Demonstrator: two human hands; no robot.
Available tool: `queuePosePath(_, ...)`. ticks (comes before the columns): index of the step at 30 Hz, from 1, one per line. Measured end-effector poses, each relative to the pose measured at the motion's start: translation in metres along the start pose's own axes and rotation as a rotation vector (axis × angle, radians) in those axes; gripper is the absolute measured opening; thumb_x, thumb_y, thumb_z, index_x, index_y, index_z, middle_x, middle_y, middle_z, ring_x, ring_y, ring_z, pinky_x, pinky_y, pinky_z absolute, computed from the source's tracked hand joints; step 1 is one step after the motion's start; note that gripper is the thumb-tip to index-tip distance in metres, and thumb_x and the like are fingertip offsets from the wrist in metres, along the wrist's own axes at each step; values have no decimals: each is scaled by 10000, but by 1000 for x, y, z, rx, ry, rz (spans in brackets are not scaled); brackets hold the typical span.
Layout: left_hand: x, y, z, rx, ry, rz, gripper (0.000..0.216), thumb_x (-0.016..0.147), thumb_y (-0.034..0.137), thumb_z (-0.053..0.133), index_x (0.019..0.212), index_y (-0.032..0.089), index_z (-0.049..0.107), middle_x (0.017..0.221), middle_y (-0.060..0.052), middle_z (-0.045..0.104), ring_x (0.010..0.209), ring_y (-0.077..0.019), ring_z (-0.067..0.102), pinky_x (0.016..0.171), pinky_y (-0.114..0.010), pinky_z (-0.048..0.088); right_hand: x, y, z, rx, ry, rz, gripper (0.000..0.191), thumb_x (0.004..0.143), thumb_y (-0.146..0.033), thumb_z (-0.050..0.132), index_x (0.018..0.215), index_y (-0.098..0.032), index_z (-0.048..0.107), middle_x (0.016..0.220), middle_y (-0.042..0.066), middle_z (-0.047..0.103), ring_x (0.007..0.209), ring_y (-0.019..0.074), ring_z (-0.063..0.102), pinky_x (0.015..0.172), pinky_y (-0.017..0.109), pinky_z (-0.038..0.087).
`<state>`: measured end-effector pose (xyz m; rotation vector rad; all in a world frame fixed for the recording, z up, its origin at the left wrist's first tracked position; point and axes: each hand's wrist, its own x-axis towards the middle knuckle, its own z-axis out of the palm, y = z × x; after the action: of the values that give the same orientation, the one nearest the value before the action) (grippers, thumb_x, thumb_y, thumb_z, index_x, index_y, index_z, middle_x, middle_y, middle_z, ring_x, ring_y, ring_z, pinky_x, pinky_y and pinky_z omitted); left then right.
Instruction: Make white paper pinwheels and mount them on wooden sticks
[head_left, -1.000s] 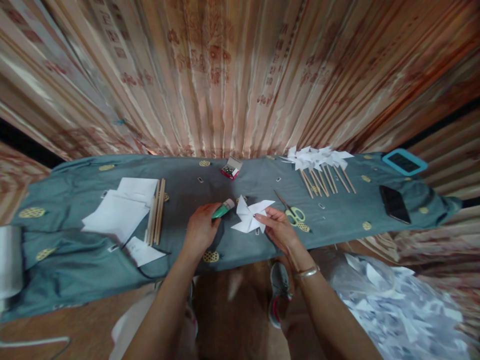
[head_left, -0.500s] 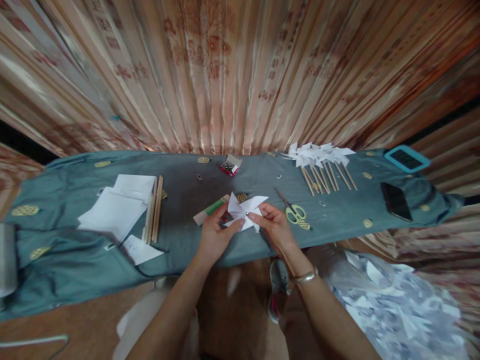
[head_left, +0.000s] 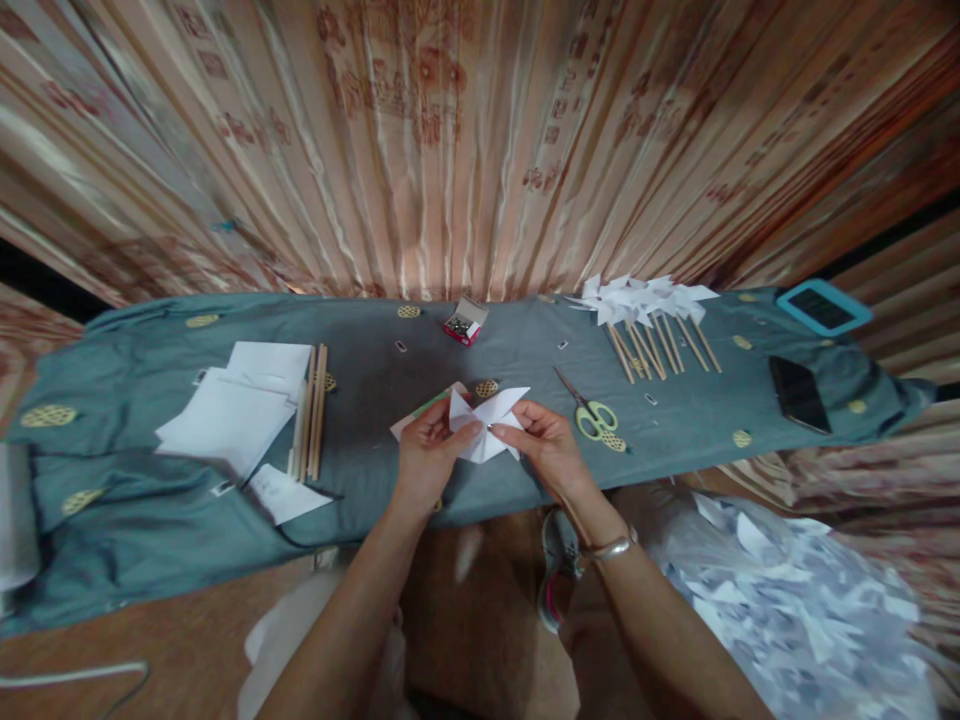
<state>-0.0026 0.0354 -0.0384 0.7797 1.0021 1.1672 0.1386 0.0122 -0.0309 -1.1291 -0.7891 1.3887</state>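
Between my hands is a white paper pinwheel, its blades folded in and a small shiny pin at its centre. My left hand grips its left side, thumb laid on the paper close to the middle. From the right, my right hand pinches it, with the thumb at the pin. Partly behind my left hand lies a green and pale flat piece on the cloth. Just right of my right hand are scissors with light green handles. A small open box of pins sits beyond the pinwheel.
On the left lie white paper sheets beside several wooden sticks. Finished pinwheels on sticks rest at the back right, near a blue-framed device and a black phone. A bag of white paper pieces stands below right.
Both hands still hold the pinwheel, which has turned slightly and shifted a little left. My left fingers have moved slightly on it. The whole view has shifted a little.
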Motion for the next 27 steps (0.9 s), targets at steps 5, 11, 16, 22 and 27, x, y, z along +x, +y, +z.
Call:
queuePosePath(5, -1, 4, -4, 20, -10, -2, 433, 554, 260, 807, 965, 150, 724, 845, -35, 738, 737, -160, 644, 721, -278, 492, 0, 2, 0, -14, -6, 25, 256, 537, -325, 860, 724, -225, 717, 686, -22, 726, 618, 133, 629, 647, 266, 514)
queuePosePath(11, -2, 2, -3, 2, -10, -15, 328, 576, 249, 773, 886, 150, 739, 700, 0, 712, 602, -132, 597, 598, -244, 456, 0, 8, 1, 2, -41, 21, 237, 571, -300, 850, 762, -228, 730, 697, -30, 731, 618, 120, 632, 652, 248, 506)
queuePosePath(16, -2, 3, -1, -56, -13, -20, 342, 526, 223, 801, 858, 159, 742, 698, 6, 715, 591, -120, 589, 593, -237, 456, 1, 7, 1, 13, -30, 44, 246, 550, -304, 859, 741, -221, 729, 667, -32, 722, 596, 118, 625, 643, 248, 499)
queuePosePath(22, -2, 5, 3, -99, 4, -39, 372, 491, 210, 812, 853, 166, 741, 718, 5, 718, 616, -118, 601, 618, -242, 471, 1, 6, 2, 59, -1, 69, 242, 523, -281, 864, 714, -220, 729, 715, -31, 738, 601, 111, 624, 641, 239, 500)
queuePosePath(27, -1, 4, 3, -73, 15, -25, 370, 534, 252, 812, 885, 166, 734, 725, 3, 708, 633, -115, 595, 649, -248, 465, 1, 8, 1, 43, -8, 56, 247, 519, -286, 863, 718, -230, 728, 714, -35, 738, 603, 118, 627, 638, 248, 506)
